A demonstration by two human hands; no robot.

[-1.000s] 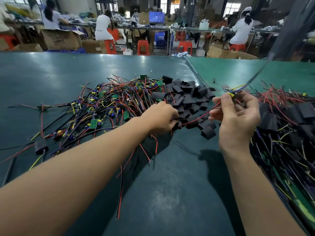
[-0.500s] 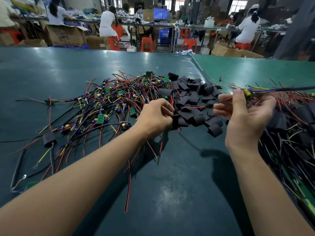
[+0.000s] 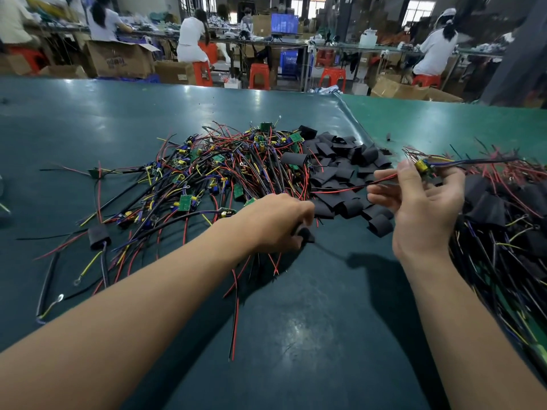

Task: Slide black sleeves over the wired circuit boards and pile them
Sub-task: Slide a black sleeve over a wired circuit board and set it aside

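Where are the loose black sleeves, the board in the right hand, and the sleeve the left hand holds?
Loose black sleeves (image 3: pixel 337 161): head view, middle of heap.
Held board (image 3: pixel 422 167): head view, yellow capacitor.
Held sleeve (image 3: pixel 305 234): head view, its end.

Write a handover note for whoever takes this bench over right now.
Left hand: grips one black sleeve, low over the table.
Right hand: pinches a wired circuit board, unsleeved, its red and black wires trailing left.
Bare boards lie heaped centre-left; loose sleeves beside them; sleeved pile on the right.
One sleeved board lies apart at far left.
Left: sleeve the held board, pile it, and work through the large bare heap.
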